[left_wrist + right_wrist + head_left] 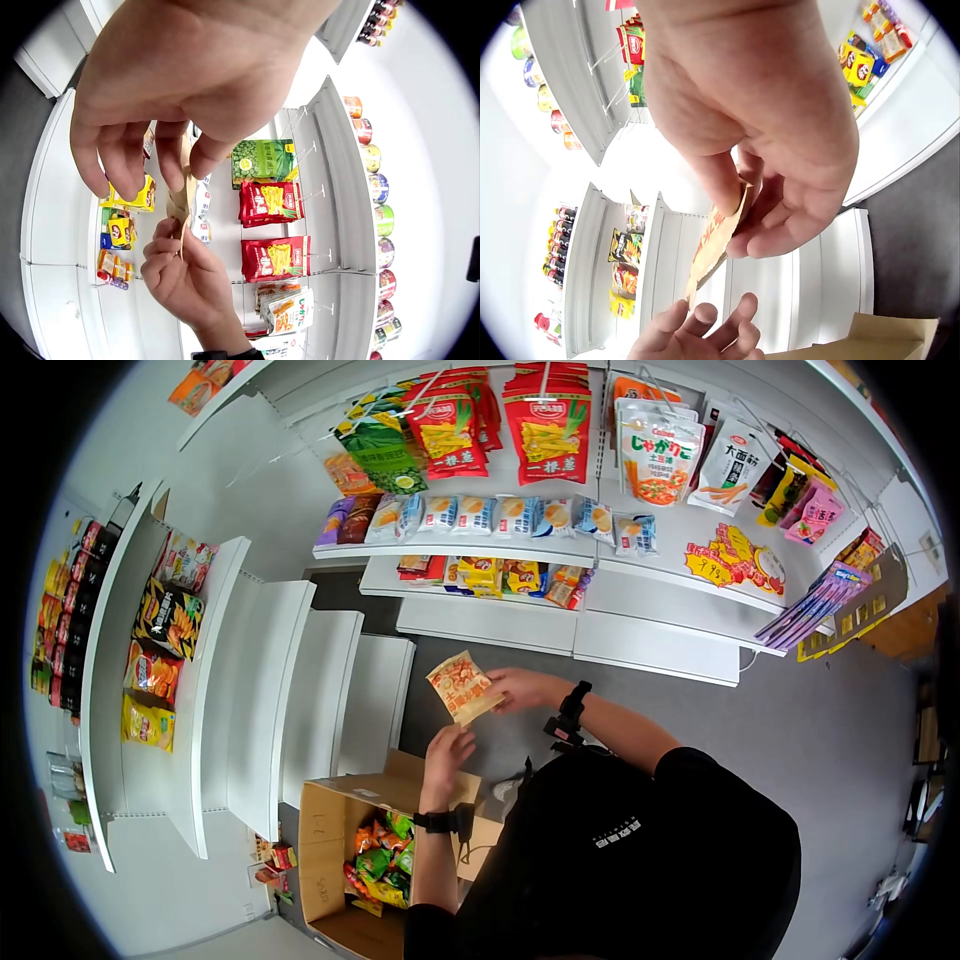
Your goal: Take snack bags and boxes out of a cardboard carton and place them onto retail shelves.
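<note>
A tan packet with orange-red print (464,688) is held up between the two hands, above the floor. My right hand (520,690) pinches its right side between thumb and fingers; in the right wrist view the right hand (757,135) has its other fingers curled behind the packet (714,244). At the lower corner, my left hand (447,758) has thumb and index finger on either side of the packet, the other fingers spread loosely. The left wrist view shows the packet (181,199) nearly edge-on below the left hand (180,82).
An open cardboard box (322,860) with colourful snack bags (382,860) stands below the left hand. White shelves (480,622) with small blue-white packets (475,515) and hanging red bags (546,440) are ahead. Stepped shelves (265,700) stand at left, with several bags (168,618).
</note>
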A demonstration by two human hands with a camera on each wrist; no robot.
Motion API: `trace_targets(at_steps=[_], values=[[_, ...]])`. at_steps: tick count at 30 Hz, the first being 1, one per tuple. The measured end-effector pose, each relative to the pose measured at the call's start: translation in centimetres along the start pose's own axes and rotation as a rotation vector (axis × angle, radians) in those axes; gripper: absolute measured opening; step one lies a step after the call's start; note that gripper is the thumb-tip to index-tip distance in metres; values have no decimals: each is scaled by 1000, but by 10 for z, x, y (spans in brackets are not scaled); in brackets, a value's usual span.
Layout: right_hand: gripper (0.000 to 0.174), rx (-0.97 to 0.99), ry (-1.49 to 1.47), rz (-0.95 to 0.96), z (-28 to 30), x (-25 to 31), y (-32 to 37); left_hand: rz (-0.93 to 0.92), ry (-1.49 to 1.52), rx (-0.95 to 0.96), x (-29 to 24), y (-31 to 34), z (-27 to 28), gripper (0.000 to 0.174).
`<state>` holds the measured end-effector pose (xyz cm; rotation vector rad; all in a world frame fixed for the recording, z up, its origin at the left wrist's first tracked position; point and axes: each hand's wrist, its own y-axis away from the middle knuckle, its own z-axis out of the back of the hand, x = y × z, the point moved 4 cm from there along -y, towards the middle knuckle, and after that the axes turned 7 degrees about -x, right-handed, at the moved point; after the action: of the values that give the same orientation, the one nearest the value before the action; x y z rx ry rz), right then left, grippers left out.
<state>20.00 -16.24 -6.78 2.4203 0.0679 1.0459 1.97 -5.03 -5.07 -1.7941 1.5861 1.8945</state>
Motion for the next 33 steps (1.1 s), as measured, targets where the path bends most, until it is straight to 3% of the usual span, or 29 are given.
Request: trace_targets(at_steps=[8, 11, 13, 14, 16, 23, 33], values=[[38, -167, -68, 45, 74, 8, 56, 42, 7, 37, 30, -9, -45, 21], [32, -327, 169, 349, 145, 4, 71, 50, -5, 43, 34, -8, -67, 20], [30, -485, 25, 418, 170, 20, 105, 52, -8, 61, 37, -8, -77, 20], [30, -585, -203, 384, 184, 26, 125, 53, -8, 69, 38, -8, -81, 20], [23, -718, -265, 490, 215, 40, 158, 57, -16, 79, 40, -9, -87, 21], [25, -848, -470, 723, 318, 82, 227, 35, -54, 102, 27, 4, -110, 22], [31, -1192, -509, 613, 409, 100, 234, 61, -45, 12, 37, 3, -88, 19]])
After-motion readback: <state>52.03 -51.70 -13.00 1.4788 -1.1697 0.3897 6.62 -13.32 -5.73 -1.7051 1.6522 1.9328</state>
